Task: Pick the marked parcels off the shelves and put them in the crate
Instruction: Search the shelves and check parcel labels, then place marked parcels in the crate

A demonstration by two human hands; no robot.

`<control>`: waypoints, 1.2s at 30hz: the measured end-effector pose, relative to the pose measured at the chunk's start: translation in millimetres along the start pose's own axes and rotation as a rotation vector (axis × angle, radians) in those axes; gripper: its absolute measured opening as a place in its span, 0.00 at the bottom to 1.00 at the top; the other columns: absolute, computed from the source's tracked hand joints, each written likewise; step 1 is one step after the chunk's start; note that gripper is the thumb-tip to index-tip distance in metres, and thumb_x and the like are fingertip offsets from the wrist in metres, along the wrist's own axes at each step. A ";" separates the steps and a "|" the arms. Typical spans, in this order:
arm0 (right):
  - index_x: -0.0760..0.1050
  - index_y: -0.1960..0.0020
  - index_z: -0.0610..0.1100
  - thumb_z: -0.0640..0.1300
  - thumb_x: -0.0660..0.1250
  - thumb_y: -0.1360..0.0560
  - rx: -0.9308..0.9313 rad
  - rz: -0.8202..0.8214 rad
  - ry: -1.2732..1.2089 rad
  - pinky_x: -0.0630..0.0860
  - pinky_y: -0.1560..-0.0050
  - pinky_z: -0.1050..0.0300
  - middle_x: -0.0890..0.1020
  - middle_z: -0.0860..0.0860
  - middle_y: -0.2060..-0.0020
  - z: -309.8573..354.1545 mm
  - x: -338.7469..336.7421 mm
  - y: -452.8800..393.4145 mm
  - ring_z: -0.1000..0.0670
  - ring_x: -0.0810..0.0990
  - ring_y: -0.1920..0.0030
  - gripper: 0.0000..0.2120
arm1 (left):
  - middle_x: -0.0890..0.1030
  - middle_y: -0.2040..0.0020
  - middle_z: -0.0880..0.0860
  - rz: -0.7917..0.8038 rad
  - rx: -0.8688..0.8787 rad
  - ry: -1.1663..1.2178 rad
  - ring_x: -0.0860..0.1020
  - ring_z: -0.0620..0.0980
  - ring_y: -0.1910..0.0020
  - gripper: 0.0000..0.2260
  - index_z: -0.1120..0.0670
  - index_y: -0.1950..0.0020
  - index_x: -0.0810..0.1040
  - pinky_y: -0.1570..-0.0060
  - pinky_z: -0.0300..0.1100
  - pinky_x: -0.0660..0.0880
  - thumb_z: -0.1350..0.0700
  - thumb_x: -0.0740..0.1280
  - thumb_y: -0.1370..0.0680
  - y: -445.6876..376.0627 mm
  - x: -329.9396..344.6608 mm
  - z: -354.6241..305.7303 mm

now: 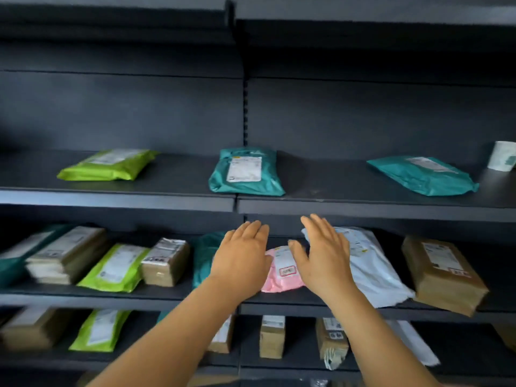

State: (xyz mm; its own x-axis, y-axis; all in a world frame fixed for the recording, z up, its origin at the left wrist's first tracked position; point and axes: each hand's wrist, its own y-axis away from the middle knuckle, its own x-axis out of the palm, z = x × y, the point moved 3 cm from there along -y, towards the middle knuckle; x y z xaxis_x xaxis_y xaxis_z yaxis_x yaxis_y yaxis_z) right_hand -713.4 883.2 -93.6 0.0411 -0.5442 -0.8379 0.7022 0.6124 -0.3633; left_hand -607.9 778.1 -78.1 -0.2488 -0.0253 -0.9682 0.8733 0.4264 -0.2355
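- Hands spread flat, empty: left hand (242, 254) and right hand (325, 254) flank the pink parcel (283, 270).
- Slippery film could slide out of a loose pinch.
- White parcel (371, 263) beside the right hand might get dragged off.

Parcel labels (284, 265) blurred; apparently no legible text.

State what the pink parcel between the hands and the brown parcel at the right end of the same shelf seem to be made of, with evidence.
Pink parcel: apparently thin plastic film, slightly glossy; it is soft and wrinkled. Brown parcel: probably cardboard or kraft paper, matt; it keeps flat faces and squared edges.
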 end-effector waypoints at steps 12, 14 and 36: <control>0.57 0.24 0.47 0.55 0.57 0.20 -0.310 0.282 -0.115 0.53 0.26 0.51 0.58 0.51 0.24 219.4 113.3 110.4 0.49 0.55 0.24 0.27 | 0.62 0.24 0.50 -0.010 -0.428 0.032 0.61 0.50 0.26 0.26 0.52 0.24 0.58 0.29 0.45 0.59 0.47 0.59 0.20 208.8 -18.3 193.6; 0.58 0.25 0.47 0.55 0.58 0.20 -0.358 0.310 -0.128 0.55 0.27 0.50 0.60 0.51 0.25 249.1 128.3 122.4 0.49 0.56 0.25 0.27 | 0.62 0.24 0.50 -0.014 -0.500 0.025 0.62 0.51 0.27 0.26 0.52 0.23 0.57 0.29 0.46 0.60 0.47 0.58 0.19 235.5 -22.0 217.8; 0.56 0.24 0.48 0.54 0.57 0.20 -0.620 0.553 -0.308 0.52 0.26 0.52 0.58 0.51 0.24 493.1 325.6 41.5 0.51 0.54 0.24 0.28 | 0.64 0.25 0.48 -0.082 -0.977 0.045 0.64 0.51 0.28 0.27 0.48 0.23 0.56 0.30 0.46 0.63 0.49 0.61 0.20 275.1 -25.8 492.6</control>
State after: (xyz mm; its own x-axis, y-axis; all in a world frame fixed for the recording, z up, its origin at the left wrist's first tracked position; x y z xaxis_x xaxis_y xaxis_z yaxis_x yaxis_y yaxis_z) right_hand -320.4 448.7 -180.6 0.5129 -0.1534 -0.8447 0.0169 0.9855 -0.1687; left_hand -154.9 450.6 -159.3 -0.3262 -0.0622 -0.9433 0.1266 0.9860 -0.1088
